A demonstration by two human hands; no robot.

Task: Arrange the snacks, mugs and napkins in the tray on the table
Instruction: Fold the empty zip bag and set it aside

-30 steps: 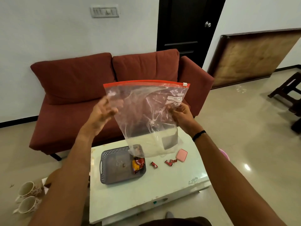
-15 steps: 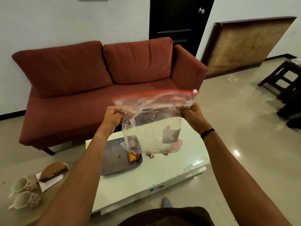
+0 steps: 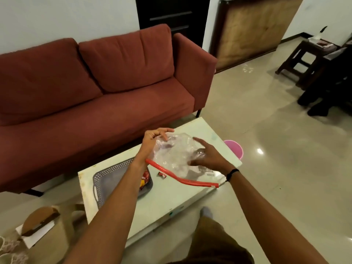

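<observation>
A clear plastic zip bag (image 3: 176, 155) with a red seal strip lies crumpled low over the white table (image 3: 171, 195). My left hand (image 3: 154, 139) pinches its far edge, and my right hand (image 3: 206, 156) presses on it with the fingers spread. A grey perforated tray (image 3: 106, 180) sits on the table's left part, half hidden by my left forearm. A red and yellow snack packet (image 3: 144, 180) lies at the tray's right end. One small red candy (image 3: 161, 174) rests on the table beside the tray.
A red sofa (image 3: 91, 88) stands behind the table. On the floor at the left are a napkin holder (image 3: 38, 225) with white napkins and patterned mugs (image 3: 11, 250). A pink bucket (image 3: 235, 148) sits right of the table, and dark wooden stools (image 3: 312, 60) stand far right.
The bag came down from chest height to just above the table and is now crumpled. My view tipped downward and to the right.
</observation>
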